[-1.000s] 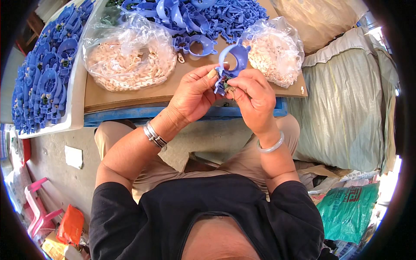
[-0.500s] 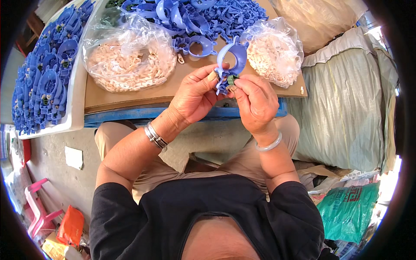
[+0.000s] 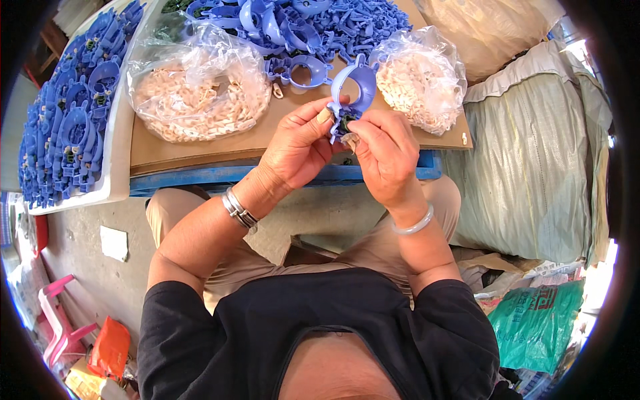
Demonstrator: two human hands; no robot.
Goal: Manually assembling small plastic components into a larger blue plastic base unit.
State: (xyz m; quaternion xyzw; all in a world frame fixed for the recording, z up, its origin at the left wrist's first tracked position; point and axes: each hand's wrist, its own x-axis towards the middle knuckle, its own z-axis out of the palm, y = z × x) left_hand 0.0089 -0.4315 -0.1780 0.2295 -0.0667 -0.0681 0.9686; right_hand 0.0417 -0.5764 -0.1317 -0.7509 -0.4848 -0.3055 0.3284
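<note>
Ring (image 3: pixel 367 81), blue and tilted, was up in front of the person, above the near edge of the bench (image 3: pixel 213 148), with both hands at its lower end. Left hand (image 3: pixel 298 143) had its thumb and fingers clamped on that end from the eight o'clock side; right hand (image 3: pixel 390 157) came in from four o'clock, its fingers drawn together and seemingly pinched on a dark bit (image 3: pixel 345 124) there, a tan scrap (image 3: pixel 350 141) just below. Whether the dark bit was fully seated could not be told, so this ring looked part-done at best. Clock-wise from the hands, a white tray (image 3: pixel 117 167) at nine o'clock was heaped with blue pieces (image 3: pixel 70 133), small dark and yellowish specks showing among them; these seemed the finished share, and it was a large one. Plenty appeared left: a blue pile (image 3: pixel 360 30) at twelve o'clock showed no such specks that could be made out, and a spare ring (image 3: pixel 323 69) lay at eleven. Pale pieces filled the left bag (image 3: pixel 200 93) towards ten o'clock and the right bag (image 3: pixel 423 83) at two, both well stocked.
</note>
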